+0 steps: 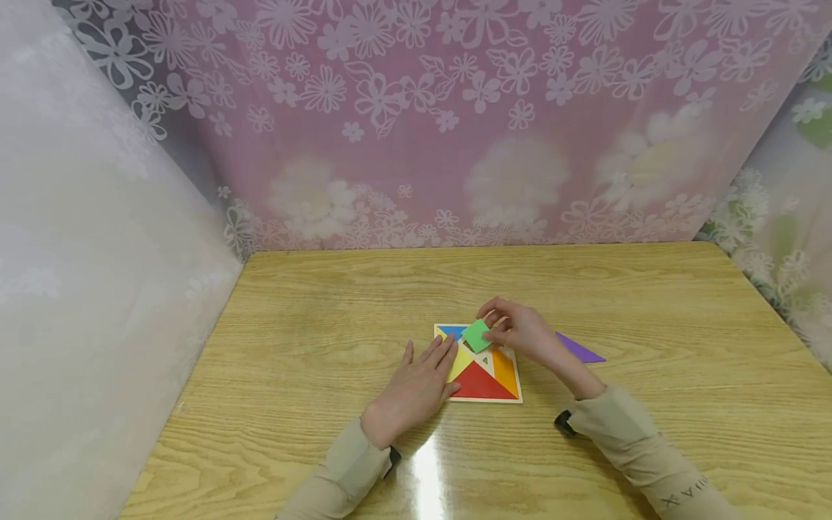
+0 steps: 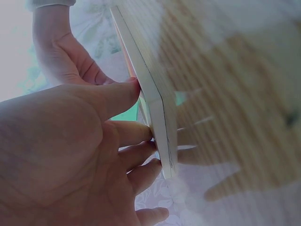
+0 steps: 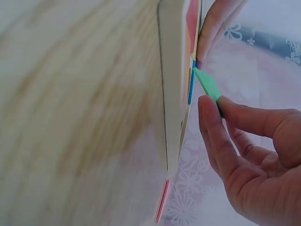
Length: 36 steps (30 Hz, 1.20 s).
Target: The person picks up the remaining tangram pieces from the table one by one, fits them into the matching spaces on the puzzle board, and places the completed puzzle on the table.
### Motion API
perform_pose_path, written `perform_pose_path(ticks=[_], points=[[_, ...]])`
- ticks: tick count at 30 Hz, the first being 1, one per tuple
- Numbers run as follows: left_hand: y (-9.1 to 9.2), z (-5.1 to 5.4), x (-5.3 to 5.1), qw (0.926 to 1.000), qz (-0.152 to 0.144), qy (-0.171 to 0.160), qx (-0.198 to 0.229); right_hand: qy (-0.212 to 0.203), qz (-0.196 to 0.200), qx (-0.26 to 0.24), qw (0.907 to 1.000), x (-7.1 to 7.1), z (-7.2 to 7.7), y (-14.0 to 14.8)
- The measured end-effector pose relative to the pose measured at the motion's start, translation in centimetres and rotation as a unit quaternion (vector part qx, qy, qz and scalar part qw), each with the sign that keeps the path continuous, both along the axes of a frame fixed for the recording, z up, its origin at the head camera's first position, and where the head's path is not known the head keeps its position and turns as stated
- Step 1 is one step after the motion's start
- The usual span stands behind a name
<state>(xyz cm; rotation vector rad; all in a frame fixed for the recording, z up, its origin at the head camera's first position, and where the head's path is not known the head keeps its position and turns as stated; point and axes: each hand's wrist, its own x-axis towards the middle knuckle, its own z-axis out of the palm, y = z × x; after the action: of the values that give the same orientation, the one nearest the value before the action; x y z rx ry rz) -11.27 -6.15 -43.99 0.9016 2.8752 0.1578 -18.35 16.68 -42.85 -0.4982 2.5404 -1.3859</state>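
My right hand pinches a green square tangram piece between thumb and fingers, over the upper part of a wooden tangram board. In the right wrist view the green piece is tilted, one corner at the board's face next to the blue piece. My left hand rests with fairly straight fingers on the board's left side. Set in the board are a red triangle, a yellow piece, an orange piece and a blue piece. Bare board with small holes shows between them.
A purple triangle lies on the wooden table to the right of the board, partly behind my right forearm. A pink floral curtain hangs along the table's far edge, with a whitish curtain at the left.
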Motion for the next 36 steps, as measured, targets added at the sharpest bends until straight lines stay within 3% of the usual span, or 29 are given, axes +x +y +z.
perform_pose_path(ticks=[7,17,36], points=[[0.0,0.0,0.1,1.0,-0.002,0.005,-0.004,-0.015,0.004,0.016,0.9997,0.0,-0.1,-0.4],[-0.1,0.0,0.1,0.9999,-0.006,0.008,-0.008,0.033,0.001,0.143,0.9892,-0.3,0.3,-1.1],[0.0,0.5,-0.2,0.9999,-0.003,0.0,-0.014,0.02,0.031,0.18,0.983,-0.9,0.8,-1.6]])
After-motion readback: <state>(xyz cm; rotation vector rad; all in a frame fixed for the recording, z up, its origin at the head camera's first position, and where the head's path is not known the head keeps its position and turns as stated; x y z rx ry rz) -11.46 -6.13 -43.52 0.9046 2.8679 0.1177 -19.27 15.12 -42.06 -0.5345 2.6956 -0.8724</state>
